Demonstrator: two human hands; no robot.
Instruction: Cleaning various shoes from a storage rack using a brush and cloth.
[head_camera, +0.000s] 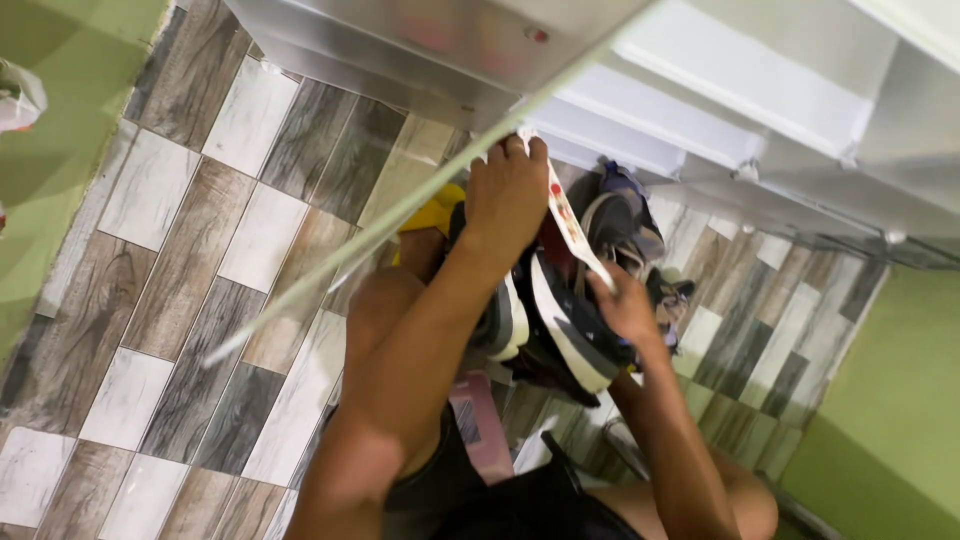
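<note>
Strip (570, 228), white with red marks, runs diagonally upper-left to lower-right; left hand (507, 190) pinches its top end, right hand (625, 305) pinches the bottom, above piled shoes (570, 320).

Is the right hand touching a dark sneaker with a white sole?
Yes, the right hand rests on the dark sneaker with its white sole.

A home: tiled floor (190, 260), green walls (890, 400), shoes (570, 320) piled under white shelves (700, 110).
</note>
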